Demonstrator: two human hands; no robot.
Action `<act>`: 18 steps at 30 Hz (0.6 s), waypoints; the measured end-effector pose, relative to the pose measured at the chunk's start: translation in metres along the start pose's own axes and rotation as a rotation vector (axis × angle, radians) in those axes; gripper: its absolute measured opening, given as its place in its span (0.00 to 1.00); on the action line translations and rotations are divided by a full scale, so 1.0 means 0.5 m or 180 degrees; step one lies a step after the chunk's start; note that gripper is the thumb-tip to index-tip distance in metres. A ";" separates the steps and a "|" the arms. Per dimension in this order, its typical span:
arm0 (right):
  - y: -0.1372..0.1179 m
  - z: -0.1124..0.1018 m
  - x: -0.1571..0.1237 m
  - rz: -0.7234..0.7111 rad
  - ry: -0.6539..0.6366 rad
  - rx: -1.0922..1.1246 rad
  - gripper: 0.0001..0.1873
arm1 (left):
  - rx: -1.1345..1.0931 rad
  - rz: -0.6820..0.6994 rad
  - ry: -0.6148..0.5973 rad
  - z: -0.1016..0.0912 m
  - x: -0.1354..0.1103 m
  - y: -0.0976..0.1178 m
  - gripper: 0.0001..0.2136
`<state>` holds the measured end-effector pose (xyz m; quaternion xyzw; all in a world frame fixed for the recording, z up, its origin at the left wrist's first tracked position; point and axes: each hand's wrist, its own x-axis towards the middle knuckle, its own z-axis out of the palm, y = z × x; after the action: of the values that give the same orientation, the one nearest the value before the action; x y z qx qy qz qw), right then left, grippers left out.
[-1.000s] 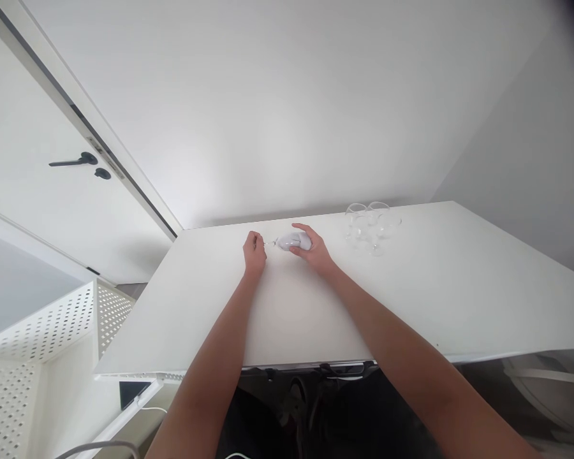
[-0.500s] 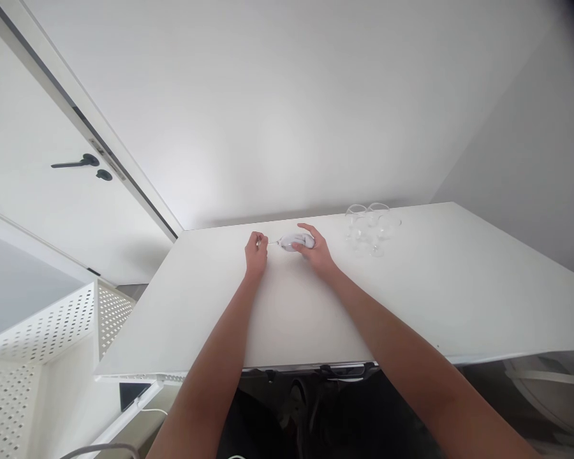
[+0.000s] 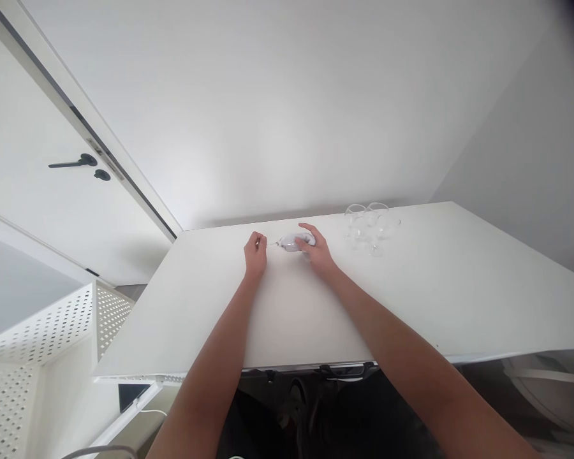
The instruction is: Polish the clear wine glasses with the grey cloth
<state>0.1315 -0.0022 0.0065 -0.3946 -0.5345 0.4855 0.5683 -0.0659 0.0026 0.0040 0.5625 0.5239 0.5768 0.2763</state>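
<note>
A wine glass (image 3: pixel 288 242) lies sideways between my two hands, just above the white table, its stem toward the left. My left hand (image 3: pixel 256 252) is closed around the base end of the stem; the foot is mostly hidden by the fingers. Around the bowl end, my right hand (image 3: pixel 318 250) grips with thumb on the near side and fingers on the far side. Something whitish, like a cloth, shows at the bowl, but I cannot tell whether it is inside or around it. Right of my right hand stand several clear stemmed glasses (image 3: pixel 375 220), grouped together.
The white table (image 3: pixel 210 312) reaches back to a pale wall (image 3: pixel 277 127). To the left are a door with a black handle (image 3: pixel 74 162) and white perforated panels (image 3: pixel 67 315). A dark chair or frame part shows below the front edge.
My right thumb has shifted slightly along the bowl, and the whitish material there looks a little different. My left hand keeps its hold on the base end. The view has drifted very slightly.
</note>
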 end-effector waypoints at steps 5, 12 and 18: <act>-0.006 -0.003 -0.004 -0.0059 -0.0138 0.0031 0.29 | 0.0033 0.0022 0.0110 0.001 0.001 -0.002 0.10; -0.004 0.008 -0.006 -0.0114 -0.0166 -0.0011 0.30 | 0.0013 -0.0133 0.0155 -0.006 0.006 -0.007 0.10; 0.001 0.001 0.002 0.0288 -0.0056 0.0522 0.28 | -0.0025 0.0221 -0.0151 0.001 0.000 0.006 0.08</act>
<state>0.1309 -0.0013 0.0062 -0.3662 -0.4795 0.5563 0.5715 -0.0646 0.0017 0.0064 0.5929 0.4950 0.5746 0.2707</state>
